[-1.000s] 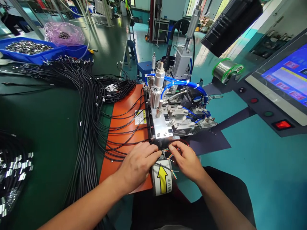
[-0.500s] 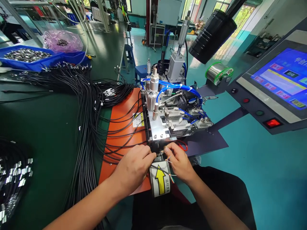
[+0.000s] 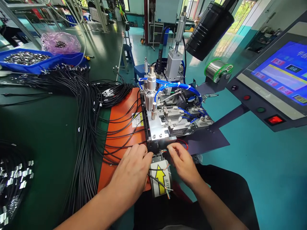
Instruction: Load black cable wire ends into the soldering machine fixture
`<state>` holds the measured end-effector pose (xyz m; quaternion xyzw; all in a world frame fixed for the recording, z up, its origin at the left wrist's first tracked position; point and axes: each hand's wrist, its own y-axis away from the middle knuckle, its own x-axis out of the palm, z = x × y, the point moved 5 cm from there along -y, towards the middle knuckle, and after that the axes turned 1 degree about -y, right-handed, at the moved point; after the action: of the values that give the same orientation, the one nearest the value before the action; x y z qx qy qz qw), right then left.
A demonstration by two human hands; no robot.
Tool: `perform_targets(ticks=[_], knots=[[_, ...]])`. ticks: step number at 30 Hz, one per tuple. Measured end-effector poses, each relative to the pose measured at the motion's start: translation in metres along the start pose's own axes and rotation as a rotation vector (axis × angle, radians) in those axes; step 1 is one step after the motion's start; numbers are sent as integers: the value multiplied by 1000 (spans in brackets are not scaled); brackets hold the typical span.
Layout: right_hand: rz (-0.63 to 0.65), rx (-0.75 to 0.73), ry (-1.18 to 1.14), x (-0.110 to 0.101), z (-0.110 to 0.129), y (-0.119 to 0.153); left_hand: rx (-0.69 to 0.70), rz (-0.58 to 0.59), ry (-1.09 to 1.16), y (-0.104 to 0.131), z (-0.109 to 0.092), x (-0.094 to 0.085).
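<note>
My left hand (image 3: pixel 133 169) is closed around black cables at the front edge of the machine (image 3: pixel 159 126). Two black cables (image 3: pixel 155 180) stick out past its fingers, with stripped coloured wire ends (image 3: pixel 168 192) lying over a white label with a yellow arrow (image 3: pixel 160 175). Another set of short coloured wires (image 3: pixel 164 151) shows at the machine's front slot. Just right of that slot is my right hand (image 3: pixel 183 163), thumb and forefinger pressed together. Whatever its fingertips may hold is hidden.
Black cable bundles (image 3: pixel 83 140) run along the green table (image 3: pixel 55 127) and across an orange board (image 3: pixel 124 108). Blue trays (image 3: pixel 31 65) of metal parts stand behind. A control screen (image 3: pixel 283 73), a solder spool (image 3: pixel 216 69) and a black cylinder (image 3: pixel 209 30) flank the machine.
My right hand has drawn slightly right, away from the front slot. The loose cable ends below my left hand have swung downward, and my left hand has shifted slightly left.
</note>
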<state>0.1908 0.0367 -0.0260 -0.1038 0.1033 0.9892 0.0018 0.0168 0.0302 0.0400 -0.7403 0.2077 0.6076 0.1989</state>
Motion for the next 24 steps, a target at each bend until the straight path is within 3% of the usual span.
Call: perform_targets(ticks=[2,7,11,14,18,24], knots=[[-2,-105,104,-8,11,14,-11,15,-18,3,-2,0],[329,-392,270,2,40,52,87,-22,-100,13,-9,-1],[367,-528,263,8,51,60,99,-51,-117,17,-10,-7],[313,-517,204,7,50,54,113,-36,4,14,-12,-16],[198,-393,138,1,43,43,153,14,315,5,-16,-20],[7,-173,-25,-6,22,34,166,-228,463,-2,-12,-3]])
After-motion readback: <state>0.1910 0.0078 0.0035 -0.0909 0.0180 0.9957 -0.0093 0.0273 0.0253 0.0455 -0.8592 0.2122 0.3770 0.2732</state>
